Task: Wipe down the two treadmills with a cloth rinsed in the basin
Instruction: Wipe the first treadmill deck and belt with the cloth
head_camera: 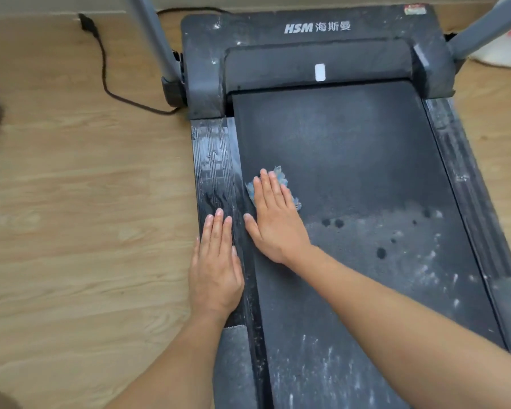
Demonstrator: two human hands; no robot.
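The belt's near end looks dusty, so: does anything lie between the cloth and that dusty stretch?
Nothing visible. The cloth lies under the right hand on the belt; only bare belt separates it from the dust. The left hand rests on the side rail.

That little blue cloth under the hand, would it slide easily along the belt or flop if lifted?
Probably floppy: the cloth lies crumpled, its edges ragged round the flat right hand. Likely damp and clingy, since the rail beside it glistens wet. It should drag rather than glide on the dusty belt.
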